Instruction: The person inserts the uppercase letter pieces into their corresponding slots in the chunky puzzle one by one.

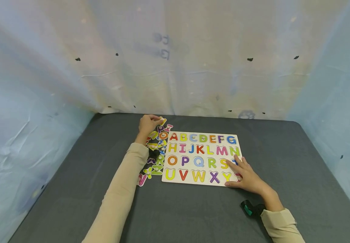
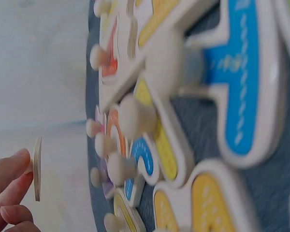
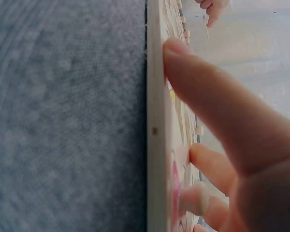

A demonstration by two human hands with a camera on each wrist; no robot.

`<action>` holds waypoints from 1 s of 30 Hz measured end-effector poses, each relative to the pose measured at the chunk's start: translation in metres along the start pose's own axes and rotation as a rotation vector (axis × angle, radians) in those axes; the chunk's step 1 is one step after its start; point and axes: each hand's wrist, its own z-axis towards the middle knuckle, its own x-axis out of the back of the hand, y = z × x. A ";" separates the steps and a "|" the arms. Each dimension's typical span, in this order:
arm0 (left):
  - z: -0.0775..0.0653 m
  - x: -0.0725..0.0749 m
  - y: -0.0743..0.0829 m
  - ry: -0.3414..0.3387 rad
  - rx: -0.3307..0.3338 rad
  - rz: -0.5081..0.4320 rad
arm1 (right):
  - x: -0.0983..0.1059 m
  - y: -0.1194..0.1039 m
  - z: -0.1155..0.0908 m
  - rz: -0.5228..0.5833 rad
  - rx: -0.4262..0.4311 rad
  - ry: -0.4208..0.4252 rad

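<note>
My left hand (image 1: 148, 125) pinches a yellow wooden puzzle piece (image 1: 162, 121) by its knob above the far end of the loose pieces. In the left wrist view the held piece (image 2: 37, 169) is edge-on, so its letter is hidden. Under my right hand (image 1: 247, 177) lies the near right corner of a white alphabet board (image 1: 190, 173). Its fingers are spread, with the thumb (image 3: 217, 101) on the near edge and other fingertips on the face. Beside them, a knobbed pink piece (image 3: 176, 193) sits in the board. Knobs also stand on several letters in the top row.
Loose knobbed letter pieces lie in a crowded, partly overlapping strip along the board's left side, among them an orange O (image 1: 163, 135), a green R (image 1: 160, 159) and a pink V (image 1: 142, 180). Everything is on a dark grey table (image 1: 193, 216) with pale sheets (image 1: 193, 74) around it.
</note>
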 end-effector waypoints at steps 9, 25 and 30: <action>-0.028 -0.004 0.008 0.028 0.012 -0.041 | 0.001 -0.002 0.000 -0.001 0.008 -0.007; -0.073 -0.007 0.013 0.041 0.129 -0.296 | 0.001 -0.002 -0.001 -0.007 0.004 -0.020; -0.086 -0.016 0.014 0.051 0.186 -0.338 | 0.002 -0.001 0.000 -0.007 0.005 -0.017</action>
